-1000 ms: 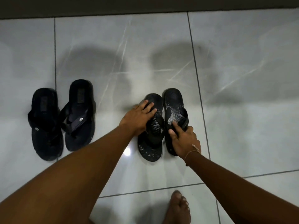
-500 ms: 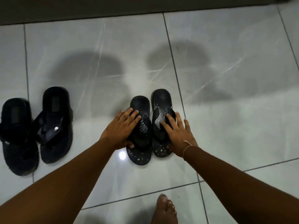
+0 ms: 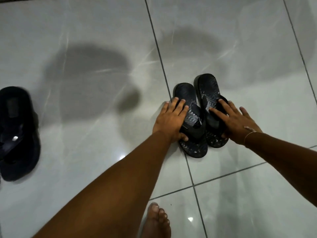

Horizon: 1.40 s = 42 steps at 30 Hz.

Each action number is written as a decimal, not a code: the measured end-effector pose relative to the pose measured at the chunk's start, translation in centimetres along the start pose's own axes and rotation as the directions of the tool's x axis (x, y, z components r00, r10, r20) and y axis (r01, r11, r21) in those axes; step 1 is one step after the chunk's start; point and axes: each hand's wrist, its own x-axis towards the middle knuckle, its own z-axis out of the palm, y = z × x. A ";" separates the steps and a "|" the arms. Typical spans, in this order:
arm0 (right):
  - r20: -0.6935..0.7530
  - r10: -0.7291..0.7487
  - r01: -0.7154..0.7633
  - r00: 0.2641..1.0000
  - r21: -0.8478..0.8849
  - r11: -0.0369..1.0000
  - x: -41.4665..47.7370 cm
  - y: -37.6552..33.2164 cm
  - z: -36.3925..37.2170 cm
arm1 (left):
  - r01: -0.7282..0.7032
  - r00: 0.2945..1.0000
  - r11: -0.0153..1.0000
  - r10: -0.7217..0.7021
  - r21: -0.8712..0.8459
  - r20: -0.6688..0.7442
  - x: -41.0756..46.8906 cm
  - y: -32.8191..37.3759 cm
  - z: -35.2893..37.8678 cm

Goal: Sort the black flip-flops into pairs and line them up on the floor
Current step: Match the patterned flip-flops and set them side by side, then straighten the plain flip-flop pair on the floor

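Two black flip-flops with wavy-patterned soles lie side by side on the pale tiled floor, heels toward me. My left hand (image 3: 169, 121) lies over the left flip-flop (image 3: 186, 91), fingers on its sole and thumb hooked round its near edge. Across the strap of the right flip-flop (image 3: 208, 86) my right hand (image 3: 236, 122) presses with spread fingers, the thumb against its near side. This right one sits a little farther from me than the left one. Another black flip-flop (image 3: 15, 134), plainer and thicker, lies at the left edge of the view.
A dark grout line (image 3: 159, 54) runs under the left flip-flop's edge and on toward me. My bare foot (image 3: 157, 222) stands on the tile at the bottom. Shadows fall across the glossy tile (image 3: 85, 74) between the two groups.
Both hands have slid the patterned pair to the right, across the grout line. The view followed, so only one flip-flop of the left pair still shows.
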 end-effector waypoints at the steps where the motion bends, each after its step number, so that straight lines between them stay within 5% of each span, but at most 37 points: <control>1: -0.004 0.002 -0.002 1.000 0.000 1.000 -0.1 0.4 0.2 | -0.005 1.000 1.000 0.005 0.003 0.001 0.3 0.5 0.1; 11: -0.004 0.033 -0.033 0.999 -0.122 0.992 -0.1 0.0 -0.1 | 0.026 0.999 0.997 -0.027 0.067 0.024 0.5 1.0 -0.1; 15: -0.110 0.089 -0.102 0.990 -0.113 0.988 -1.0 -4.3 -2.1 | 0.020 0.997 0.999 -0.023 -0.042 -0.069 -3.5 -0.8 -1.2; 18: -0.240 0.099 -0.085 0.966 0.065 0.994 -1.7 -12.7 -4.5 | 0.053 0.991 0.997 -0.061 -0.064 -0.115 -11.0 -6.3 -2.2; 23: -0.293 -0.142 0.255 0.946 0.394 0.883 -2.1 -33.4 -8.5 | 0.373 0.924 0.925 -0.377 -0.066 -0.059 -27.3 -22.9 -4.6; 29: -0.220 -0.401 0.456 0.889 0.356 0.816 3.6 -53.2 -11.8 | 0.613 0.788 0.787 -0.616 0.068 0.020 -40.2 -39.3 -5.9; 33: -0.152 -0.405 0.430 0.902 0.213 0.877 6.0 -58.9 -10.6 | 0.491 0.845 0.860 -0.509 0.137 0.165 -42.3 -43.3 -2.7; 42: -0.162 -0.440 0.464 0.883 0.167 0.870 2.8 -65.2 -7.5 | 0.384 0.906 0.908 -0.405 0.168 0.120 -49.6 -47.4 0.8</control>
